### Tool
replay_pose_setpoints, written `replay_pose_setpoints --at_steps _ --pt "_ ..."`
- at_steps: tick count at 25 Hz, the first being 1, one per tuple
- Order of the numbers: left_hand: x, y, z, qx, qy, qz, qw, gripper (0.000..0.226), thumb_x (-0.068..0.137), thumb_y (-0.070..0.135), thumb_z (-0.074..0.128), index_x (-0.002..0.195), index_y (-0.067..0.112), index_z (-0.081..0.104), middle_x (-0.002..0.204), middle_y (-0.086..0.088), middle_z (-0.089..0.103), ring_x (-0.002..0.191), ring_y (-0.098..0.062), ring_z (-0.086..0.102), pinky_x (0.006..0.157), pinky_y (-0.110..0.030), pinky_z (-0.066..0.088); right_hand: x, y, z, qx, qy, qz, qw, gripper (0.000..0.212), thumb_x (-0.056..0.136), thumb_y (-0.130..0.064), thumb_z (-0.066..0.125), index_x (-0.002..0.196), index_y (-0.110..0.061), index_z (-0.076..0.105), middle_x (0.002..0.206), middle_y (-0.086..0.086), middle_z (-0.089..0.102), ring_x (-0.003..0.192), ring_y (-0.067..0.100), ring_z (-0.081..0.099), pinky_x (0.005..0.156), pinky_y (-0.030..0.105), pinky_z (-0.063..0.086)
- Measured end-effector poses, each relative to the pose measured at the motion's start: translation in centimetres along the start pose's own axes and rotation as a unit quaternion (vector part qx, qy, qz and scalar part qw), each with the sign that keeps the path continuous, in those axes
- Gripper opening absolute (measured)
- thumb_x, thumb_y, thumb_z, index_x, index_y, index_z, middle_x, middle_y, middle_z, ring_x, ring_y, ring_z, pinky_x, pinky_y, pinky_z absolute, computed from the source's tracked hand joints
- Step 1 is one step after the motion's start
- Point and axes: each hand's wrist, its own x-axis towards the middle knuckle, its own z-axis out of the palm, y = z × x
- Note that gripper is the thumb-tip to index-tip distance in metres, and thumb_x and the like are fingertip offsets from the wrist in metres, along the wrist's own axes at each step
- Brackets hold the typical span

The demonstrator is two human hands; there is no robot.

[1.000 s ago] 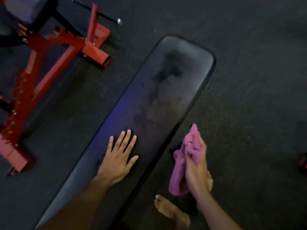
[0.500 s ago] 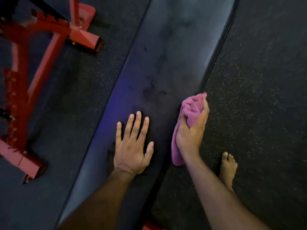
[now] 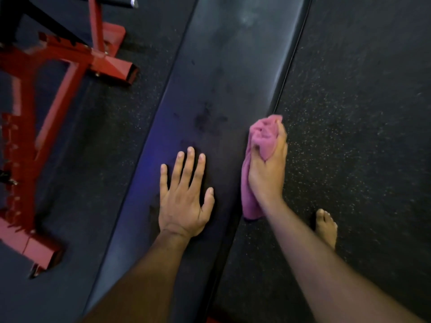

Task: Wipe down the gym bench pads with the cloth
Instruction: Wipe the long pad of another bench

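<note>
Left hand [image 3: 184, 197] lies flat with fingers spread on the bench pad [image 3: 224, 73]; right hand [image 3: 268, 169] has its grip bunched round the pink cloth [image 3: 261, 136] at the pad's right edge.

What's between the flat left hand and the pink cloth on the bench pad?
Head view: only bare black bench pad separates the left hand from the bunched pink cloth, which the right hand grips.

right hand [image 3: 267, 173] now brings the bunched pink cloth [image 3: 255, 169] up from beside the leg to the right edge of the bench pad [image 3: 224, 73]. left hand [image 3: 184, 201] sits closer to that edge than a second ago. view closer in; pad's far end out of frame. bare foot [image 3: 326, 227] now right of the forearm.
</note>
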Motion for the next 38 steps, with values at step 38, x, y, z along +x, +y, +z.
replay_pose_setpoints --at_steps 38 --pt "27.5 5.8 -5.5 -0.088 0.099 0.101 0.986 0.062 0.098 0.048 0.046 0.155 0.025 0.035 0.165 -0.007 0.035 0.149 -0.026 0.036 0.122 -0.053 0.025 18.9 -8.0 -10.8 0.064 -0.033 -0.084 0.994 0.032 0.104 -0.019 0.056 0.136 -0.026 0.056 0.122 -0.041 0.057 0.102 -0.011 0.064 0.083 0.012 0.052"
